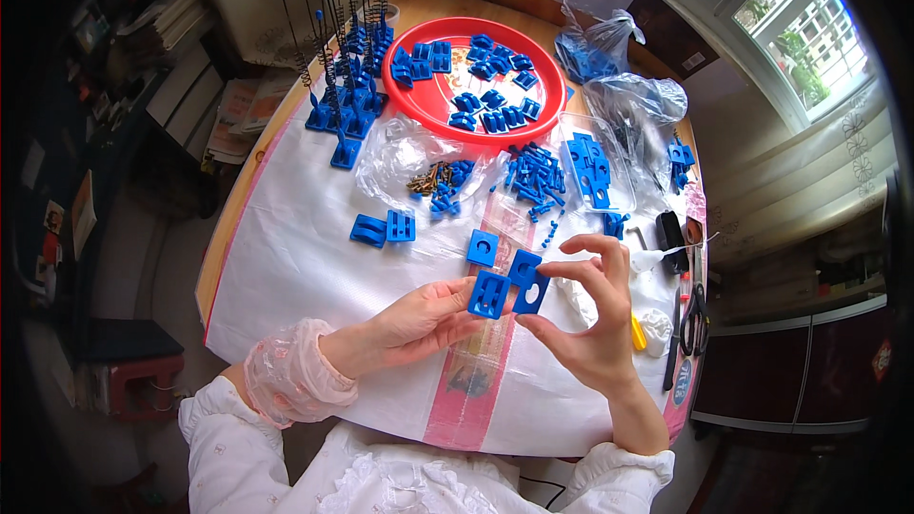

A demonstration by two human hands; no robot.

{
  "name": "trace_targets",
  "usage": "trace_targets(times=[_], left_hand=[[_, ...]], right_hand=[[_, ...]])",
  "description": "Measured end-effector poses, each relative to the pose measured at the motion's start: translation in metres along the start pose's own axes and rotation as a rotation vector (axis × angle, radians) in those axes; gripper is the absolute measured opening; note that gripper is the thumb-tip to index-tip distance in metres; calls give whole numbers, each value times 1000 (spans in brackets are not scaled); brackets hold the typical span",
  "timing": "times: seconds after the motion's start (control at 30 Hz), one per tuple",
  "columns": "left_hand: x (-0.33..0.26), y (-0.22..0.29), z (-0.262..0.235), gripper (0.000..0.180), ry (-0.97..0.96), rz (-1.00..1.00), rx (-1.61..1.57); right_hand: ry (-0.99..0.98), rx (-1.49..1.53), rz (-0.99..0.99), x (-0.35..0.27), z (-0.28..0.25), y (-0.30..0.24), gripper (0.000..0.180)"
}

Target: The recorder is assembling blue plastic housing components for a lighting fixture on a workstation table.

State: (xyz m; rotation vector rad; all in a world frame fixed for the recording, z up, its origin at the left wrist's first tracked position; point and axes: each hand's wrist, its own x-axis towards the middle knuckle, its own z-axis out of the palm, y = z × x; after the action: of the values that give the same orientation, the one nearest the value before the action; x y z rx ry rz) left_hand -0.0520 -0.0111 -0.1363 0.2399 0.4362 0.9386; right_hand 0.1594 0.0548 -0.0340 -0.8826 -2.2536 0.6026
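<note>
My left hand (424,322) pinches a small blue plastic bracket (488,295) with a slotted, raised middle. Close beside it, my right hand (592,309) grips a blue plastic plate (526,303) with a hole in it, between thumb and fingertips. The two parts are held side by side over the table; whether they touch I cannot tell. Just beyond them lies a blue square piece (483,247) with a round hole. Farther left, a curved blue bracket (368,230) and a slotted blue bracket (401,226) rest on the white cover.
A red round tray (395,86) carries several blue brackets. At back left stand blue bases (347,114) with springs and rods. Clear plastic bags (381,167), brass screws (433,179), blue pegs (538,176) and a clear box (624,200) lie mid-table. Scissors (695,324) and a white nozzle bottle (647,259) sit right.
</note>
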Motion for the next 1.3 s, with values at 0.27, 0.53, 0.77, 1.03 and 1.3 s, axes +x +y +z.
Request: trace_targets(times=[0.27,0.53,0.77,1.03,1.3], left_hand=[[3,-8,-5,31,-8,25,13],[3,-11,-5,33,3,-6,27],[2,-12,-6,34,-16,-23,8],[2,-12,-4,34,-13,-30,-1],[2,-12,-2,34,23,-34,7]], right_hand=[[-72,1,-3,-6,15,-1,45],[-115,-64,-10,-9,22,1,47],[-140,-54,-24,-10,25,2,43],[-140,-65,-46,-9,27,5,42],[-152,-76,-51,-10,28,6,42]])
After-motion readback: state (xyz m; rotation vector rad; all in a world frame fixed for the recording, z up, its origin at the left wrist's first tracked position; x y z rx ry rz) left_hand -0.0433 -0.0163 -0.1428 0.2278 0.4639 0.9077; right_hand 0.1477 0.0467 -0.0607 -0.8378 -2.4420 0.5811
